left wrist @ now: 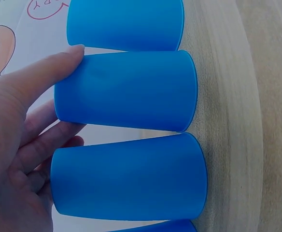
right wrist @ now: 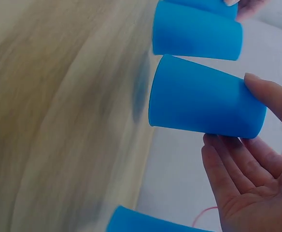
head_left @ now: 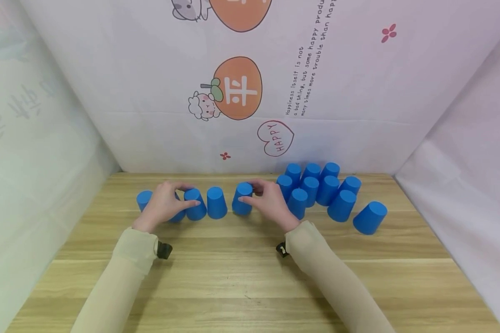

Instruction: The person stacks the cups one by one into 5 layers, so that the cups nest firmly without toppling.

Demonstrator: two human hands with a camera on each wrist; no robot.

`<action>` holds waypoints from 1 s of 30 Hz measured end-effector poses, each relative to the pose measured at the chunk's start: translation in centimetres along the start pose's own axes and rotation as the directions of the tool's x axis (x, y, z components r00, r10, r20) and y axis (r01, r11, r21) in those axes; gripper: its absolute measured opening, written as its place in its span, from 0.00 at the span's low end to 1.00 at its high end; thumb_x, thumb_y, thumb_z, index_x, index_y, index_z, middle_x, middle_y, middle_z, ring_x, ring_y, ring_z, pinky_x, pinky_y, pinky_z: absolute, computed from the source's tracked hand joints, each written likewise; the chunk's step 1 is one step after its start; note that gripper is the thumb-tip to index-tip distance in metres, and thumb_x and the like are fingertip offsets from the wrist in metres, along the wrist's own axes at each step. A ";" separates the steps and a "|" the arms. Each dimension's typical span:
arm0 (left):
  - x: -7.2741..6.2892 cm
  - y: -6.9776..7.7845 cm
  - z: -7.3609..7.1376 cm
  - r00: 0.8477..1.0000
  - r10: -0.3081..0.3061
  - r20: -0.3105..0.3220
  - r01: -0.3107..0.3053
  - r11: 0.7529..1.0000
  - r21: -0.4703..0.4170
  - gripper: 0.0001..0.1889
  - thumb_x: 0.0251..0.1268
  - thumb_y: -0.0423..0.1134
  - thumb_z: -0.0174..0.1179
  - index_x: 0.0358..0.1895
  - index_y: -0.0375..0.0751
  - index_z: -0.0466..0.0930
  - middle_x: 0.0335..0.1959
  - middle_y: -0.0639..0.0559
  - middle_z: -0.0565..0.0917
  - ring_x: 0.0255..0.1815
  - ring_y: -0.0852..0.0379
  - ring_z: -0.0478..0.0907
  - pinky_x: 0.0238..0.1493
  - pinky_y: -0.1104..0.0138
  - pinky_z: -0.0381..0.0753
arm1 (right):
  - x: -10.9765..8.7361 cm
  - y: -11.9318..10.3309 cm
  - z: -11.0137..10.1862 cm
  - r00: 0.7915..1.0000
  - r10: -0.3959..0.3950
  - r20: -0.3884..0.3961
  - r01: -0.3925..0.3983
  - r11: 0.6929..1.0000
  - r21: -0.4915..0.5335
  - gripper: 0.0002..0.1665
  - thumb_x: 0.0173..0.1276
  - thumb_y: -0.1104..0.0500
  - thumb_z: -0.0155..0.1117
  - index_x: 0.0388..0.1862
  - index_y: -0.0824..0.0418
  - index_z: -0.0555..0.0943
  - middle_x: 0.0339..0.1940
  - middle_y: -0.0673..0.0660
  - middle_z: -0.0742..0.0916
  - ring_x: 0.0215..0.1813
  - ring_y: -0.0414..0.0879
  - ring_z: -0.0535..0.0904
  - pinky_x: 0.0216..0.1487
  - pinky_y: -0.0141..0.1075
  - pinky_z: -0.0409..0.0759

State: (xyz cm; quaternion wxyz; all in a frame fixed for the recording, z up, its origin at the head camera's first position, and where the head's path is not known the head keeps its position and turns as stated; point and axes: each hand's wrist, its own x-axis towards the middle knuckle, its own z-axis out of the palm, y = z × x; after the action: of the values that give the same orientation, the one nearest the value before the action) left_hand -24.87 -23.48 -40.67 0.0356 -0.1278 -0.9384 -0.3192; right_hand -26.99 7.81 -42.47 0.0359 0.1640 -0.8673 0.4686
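Observation:
Upside-down blue cups stand in a row on the wooden table (head_left: 229, 277). My left hand (head_left: 163, 203) pinches one cup (head_left: 196, 208) near its base, thumb on one side and fingers behind, as the left wrist view also shows with that cup (left wrist: 126, 92). Another cup (left wrist: 129, 179) stands beside it under the palm. With thumb and fingers my right hand (head_left: 270, 200) grips a separate cup (head_left: 241, 203); in the right wrist view this cup (right wrist: 204, 99) is slightly tilted, its rim close over the table. Between the two held cups stands one more cup (head_left: 216, 206).
At the right, several blue cups (head_left: 310, 189) stand upside down in a close group, with one cup (head_left: 370, 218) at its front right. The leftmost cup (head_left: 143, 199) is partly behind the left hand. A printed white cloth (head_left: 171, 138) hangs behind the table.

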 end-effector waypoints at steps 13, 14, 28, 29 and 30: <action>0.1 0.0 0.0 1.000 -0.010 0.009 0.010 1.000 0.003 0.27 0.61 0.51 0.75 0.59 0.39 0.84 0.55 0.40 0.85 0.60 0.37 0.77 0.61 0.43 0.74 | 0.9 -0.1 1.8 0.999 -0.016 0.040 0.015 1.000 0.014 0.26 0.62 0.54 0.79 0.59 0.58 0.84 0.50 0.52 0.88 0.49 0.47 0.84 0.53 0.43 0.83; 0.1 0.0 -0.1 1.000 -0.010 0.008 0.010 1.000 0.002 0.27 0.61 0.51 0.75 0.59 0.39 0.84 0.55 0.40 0.85 0.61 0.37 0.77 0.61 0.43 0.74 | 0.9 -0.1 1.8 0.999 -0.019 0.044 0.018 1.000 0.014 0.27 0.62 0.54 0.79 0.59 0.58 0.84 0.50 0.53 0.88 0.49 0.47 0.84 0.53 0.43 0.83; -0.2 0.4 -0.2 1.000 0.001 0.006 -0.001 1.000 0.018 0.29 0.60 0.49 0.75 0.62 0.39 0.83 0.58 0.40 0.84 0.50 0.41 0.81 0.57 0.45 0.77 | 0.6 -0.3 1.8 0.998 -0.009 0.062 0.007 1.000 0.030 0.28 0.61 0.54 0.80 0.59 0.59 0.83 0.50 0.53 0.88 0.48 0.49 0.84 0.51 0.45 0.84; -0.2 0.4 -0.2 1.000 0.004 0.003 -0.004 1.000 0.021 0.30 0.60 0.50 0.75 0.63 0.39 0.82 0.58 0.40 0.84 0.42 0.42 0.82 0.53 0.46 0.79 | 0.6 -0.3 1.8 0.998 -0.004 0.066 0.002 1.000 0.031 0.28 0.62 0.54 0.80 0.59 0.59 0.83 0.51 0.53 0.88 0.49 0.49 0.84 0.52 0.45 0.84; -0.1 0.5 -0.2 1.000 0.006 0.000 -0.006 1.000 0.024 0.32 0.59 0.50 0.76 0.64 0.39 0.81 0.59 0.40 0.83 0.36 0.43 0.81 0.49 0.47 0.80 | 0.5 -0.3 1.8 0.997 0.004 0.072 -0.006 1.000 0.031 0.29 0.62 0.53 0.80 0.60 0.59 0.82 0.52 0.53 0.87 0.50 0.50 0.84 0.52 0.46 0.84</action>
State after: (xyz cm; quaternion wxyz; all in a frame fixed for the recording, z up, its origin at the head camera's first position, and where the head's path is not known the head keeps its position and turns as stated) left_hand -24.61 -23.28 -40.28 0.0380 -0.1302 -0.9417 -0.3078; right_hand -27.24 6.04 -43.07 0.0012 0.1792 -0.8610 0.4759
